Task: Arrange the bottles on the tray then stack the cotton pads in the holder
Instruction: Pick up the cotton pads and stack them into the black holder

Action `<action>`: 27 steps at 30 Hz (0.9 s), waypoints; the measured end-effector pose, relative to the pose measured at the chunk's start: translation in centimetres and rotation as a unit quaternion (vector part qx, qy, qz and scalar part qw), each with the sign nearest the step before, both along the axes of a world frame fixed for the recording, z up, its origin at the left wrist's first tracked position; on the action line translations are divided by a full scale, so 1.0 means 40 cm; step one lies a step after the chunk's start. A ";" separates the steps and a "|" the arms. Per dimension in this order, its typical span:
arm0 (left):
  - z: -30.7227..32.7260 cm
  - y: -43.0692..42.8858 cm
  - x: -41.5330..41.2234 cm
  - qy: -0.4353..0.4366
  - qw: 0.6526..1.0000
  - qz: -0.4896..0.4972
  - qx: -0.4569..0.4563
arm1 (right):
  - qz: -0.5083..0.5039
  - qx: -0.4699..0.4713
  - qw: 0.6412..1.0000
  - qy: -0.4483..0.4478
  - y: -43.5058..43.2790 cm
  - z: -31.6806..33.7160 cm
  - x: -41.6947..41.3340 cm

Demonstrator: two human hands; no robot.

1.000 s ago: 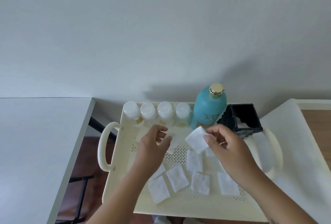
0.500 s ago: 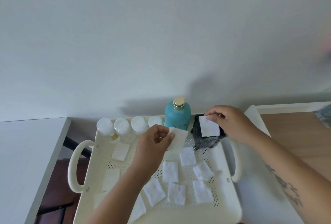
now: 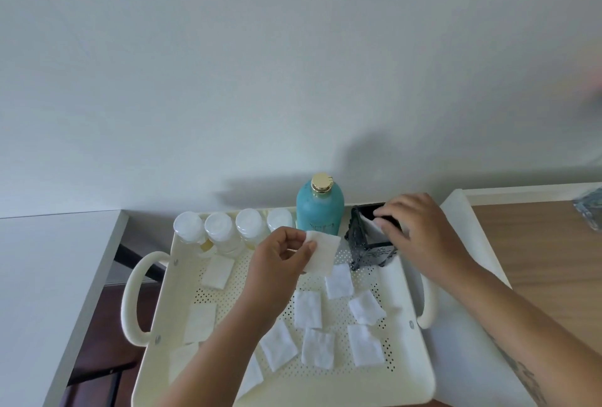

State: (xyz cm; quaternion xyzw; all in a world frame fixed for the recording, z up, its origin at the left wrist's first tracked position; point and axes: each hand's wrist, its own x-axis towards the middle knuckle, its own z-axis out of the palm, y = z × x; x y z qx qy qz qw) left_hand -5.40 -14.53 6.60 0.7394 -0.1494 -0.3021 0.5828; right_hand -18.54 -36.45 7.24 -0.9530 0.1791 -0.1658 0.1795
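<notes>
A cream perforated tray (image 3: 420, 380) with two handles holds several small clear bottles with white caps (image 3: 220, 231) in a row at its back. Beside them stands a tall teal bottle (image 3: 321, 211) with a gold cap. A black square holder (image 3: 365, 244) sits at the tray's back right corner. My right hand (image 3: 420, 234) is over the holder's mouth, pressing a white cotton pad (image 3: 369, 229) down into it. My left hand (image 3: 280, 260) pinches another cotton pad (image 3: 322, 253) above the tray's middle. Several loose pads (image 3: 308, 309) lie on the tray floor.
A white table (image 3: 49, 276) stands to the left, with a dark gap between it and the tray. A white cloth (image 3: 469, 357) lies under the tray's right side on a wooden surface (image 3: 537, 260). A wall rises just behind the bottles.
My right hand has pushed its pad from above the holder's front down into the opening. My left hand still holds its pad, shifted slightly right.
</notes>
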 end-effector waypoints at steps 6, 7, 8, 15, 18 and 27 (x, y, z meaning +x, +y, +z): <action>-0.008 0.005 -0.002 0.008 1.000 0.002 0.001 | 0.009 -0.004 0.998 0.062 0.049 -0.064 -0.026; -0.009 0.005 -0.002 0.009 1.000 0.001 0.002 | 0.001 0.006 0.999 0.054 0.052 -0.068 -0.024; -0.009 0.005 -0.001 0.008 1.000 0.002 0.003 | -0.011 0.017 0.999 0.038 0.054 -0.067 -0.021; 0.000 0.002 -0.001 0.007 1.000 0.005 -0.008 | -0.052 -0.034 0.994 0.093 0.043 -0.021 -0.001; 0.004 0.000 0.000 0.009 1.000 0.004 -0.010 | -0.029 -0.038 0.980 0.191 0.048 -0.019 -0.001; 0.011 -0.026 -0.004 0.016 1.000 -0.013 -0.012 | -0.025 -0.065 0.941 0.331 0.041 -0.006 0.033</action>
